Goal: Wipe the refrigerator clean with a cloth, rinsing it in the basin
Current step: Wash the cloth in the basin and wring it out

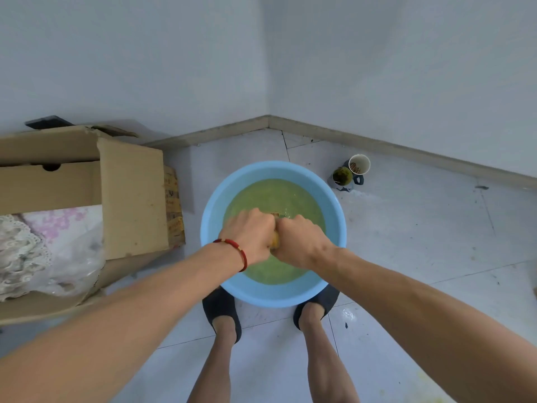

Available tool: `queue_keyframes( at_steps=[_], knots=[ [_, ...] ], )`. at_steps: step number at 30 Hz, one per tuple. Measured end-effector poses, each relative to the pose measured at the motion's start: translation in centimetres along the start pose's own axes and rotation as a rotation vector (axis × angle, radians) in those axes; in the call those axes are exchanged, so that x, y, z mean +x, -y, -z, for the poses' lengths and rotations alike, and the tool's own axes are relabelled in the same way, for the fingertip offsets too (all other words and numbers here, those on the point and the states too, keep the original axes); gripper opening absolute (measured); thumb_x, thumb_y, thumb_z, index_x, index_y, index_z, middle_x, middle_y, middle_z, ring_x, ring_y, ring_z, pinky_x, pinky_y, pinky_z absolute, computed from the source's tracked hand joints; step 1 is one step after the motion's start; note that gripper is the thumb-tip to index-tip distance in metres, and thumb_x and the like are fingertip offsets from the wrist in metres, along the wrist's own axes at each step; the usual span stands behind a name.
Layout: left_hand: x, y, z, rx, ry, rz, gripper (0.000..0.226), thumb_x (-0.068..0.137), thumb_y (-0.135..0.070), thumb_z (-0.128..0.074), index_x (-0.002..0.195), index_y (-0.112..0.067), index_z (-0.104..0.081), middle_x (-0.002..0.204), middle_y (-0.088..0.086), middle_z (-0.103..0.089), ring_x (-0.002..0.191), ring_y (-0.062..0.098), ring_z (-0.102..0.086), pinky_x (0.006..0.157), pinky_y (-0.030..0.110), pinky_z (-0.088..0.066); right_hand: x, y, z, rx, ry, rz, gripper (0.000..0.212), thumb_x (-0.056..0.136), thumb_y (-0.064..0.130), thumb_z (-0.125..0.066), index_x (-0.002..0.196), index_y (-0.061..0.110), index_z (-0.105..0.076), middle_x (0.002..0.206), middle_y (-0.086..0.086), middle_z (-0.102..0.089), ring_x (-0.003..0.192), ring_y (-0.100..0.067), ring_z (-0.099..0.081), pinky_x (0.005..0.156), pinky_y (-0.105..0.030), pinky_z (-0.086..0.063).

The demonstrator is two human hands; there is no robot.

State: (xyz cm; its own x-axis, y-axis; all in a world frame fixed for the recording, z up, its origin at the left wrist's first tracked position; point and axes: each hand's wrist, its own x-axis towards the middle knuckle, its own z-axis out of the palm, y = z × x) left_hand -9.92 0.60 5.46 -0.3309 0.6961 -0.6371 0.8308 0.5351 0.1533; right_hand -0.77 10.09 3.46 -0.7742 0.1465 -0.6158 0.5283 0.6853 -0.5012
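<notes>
A round blue basin (215, 199) stands on the floor in front of my feet, filled with greenish-yellow water. Over its middle, my left hand (250, 234) and my right hand (302, 242) are pressed together, both gripping a yellow cloth (275, 241). Only a small strip of the cloth shows between my fists; another bit peeks out above them. A red string bracelet circles my left wrist. No refrigerator is in view.
An open cardboard box (130, 196) with lace fabric and plastic inside sits at the left, close to the basin. Two cups (351, 173) stand on the tiled floor at the back right. White walls meet in a corner behind the basin.
</notes>
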Motion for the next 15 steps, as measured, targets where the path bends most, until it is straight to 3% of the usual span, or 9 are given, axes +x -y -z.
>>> queue_keyframes(
  at_steps=[4, 6, 9, 11, 15],
  knots=[
    [-0.4, -0.7, -1.1, -0.317, 0.108, 0.148, 0.028, 0.078, 0.002, -0.057, 0.062, -0.017, -0.044, 0.064, 0.004, -0.049, 0.054, 0.019, -0.045, 0.047, 0.029, -0.037, -0.3, -0.7, -0.8, -0.277, -0.091, 0.122, 0.036, 0.091, 0.011, -0.055, 0.126, 0.013, -0.045, 0.089, -0.006, -0.065, 0.079, -0.037, -0.064, 0.064, -0.038, -0.037],
    [-0.7, -0.9, -1.4, -0.412, 0.130, 0.175, 0.028, 0.078, 0.002, -0.057, 0.061, -0.017, -0.045, 0.060, 0.003, -0.049, 0.054, 0.018, -0.047, 0.044, 0.026, -0.035, -0.6, -0.9, -1.4, -0.322, -0.131, 0.162, 0.041, 0.091, 0.011, -0.054, 0.129, 0.012, -0.038, 0.084, -0.007, -0.067, 0.072, -0.036, -0.065, 0.059, -0.037, -0.038],
    [-1.1, -0.9, -1.7, -0.552, 0.151, 0.218, 0.024, 0.076, 0.000, -0.060, 0.061, -0.016, -0.050, 0.057, 0.002, -0.051, 0.053, 0.018, -0.049, 0.042, 0.024, -0.036, -0.8, -1.0, -1.1, -0.406, -0.140, 0.233, 0.040, 0.093, 0.009, -0.052, 0.129, 0.011, -0.036, 0.074, -0.004, -0.062, 0.058, -0.033, -0.058, 0.052, -0.034, -0.038],
    [-1.3, -0.8, -1.4, -0.616, 0.146, 0.247, 0.021, 0.075, -0.002, -0.062, 0.062, -0.015, -0.053, 0.056, 0.002, -0.053, 0.052, 0.017, -0.050, 0.042, 0.024, -0.036, -1.0, -0.7, -0.3, -0.451, -0.172, 0.276, 0.036, 0.093, 0.008, -0.051, 0.127, 0.010, -0.039, 0.070, -0.002, -0.055, 0.054, -0.030, -0.051, 0.046, -0.031, -0.030],
    [-2.1, -0.9, 0.4, -0.705, 0.129, 0.267, 0.016, 0.076, -0.006, -0.068, 0.067, -0.013, -0.057, 0.058, 0.000, -0.052, 0.052, 0.014, -0.047, 0.047, 0.024, -0.037, -1.4, 0.2, 1.8, -0.517, -0.184, 0.331, 0.030, 0.091, 0.008, -0.051, 0.119, 0.010, -0.040, 0.075, -0.003, -0.059, 0.053, -0.030, -0.049, 0.044, -0.029, -0.023]
  ],
)
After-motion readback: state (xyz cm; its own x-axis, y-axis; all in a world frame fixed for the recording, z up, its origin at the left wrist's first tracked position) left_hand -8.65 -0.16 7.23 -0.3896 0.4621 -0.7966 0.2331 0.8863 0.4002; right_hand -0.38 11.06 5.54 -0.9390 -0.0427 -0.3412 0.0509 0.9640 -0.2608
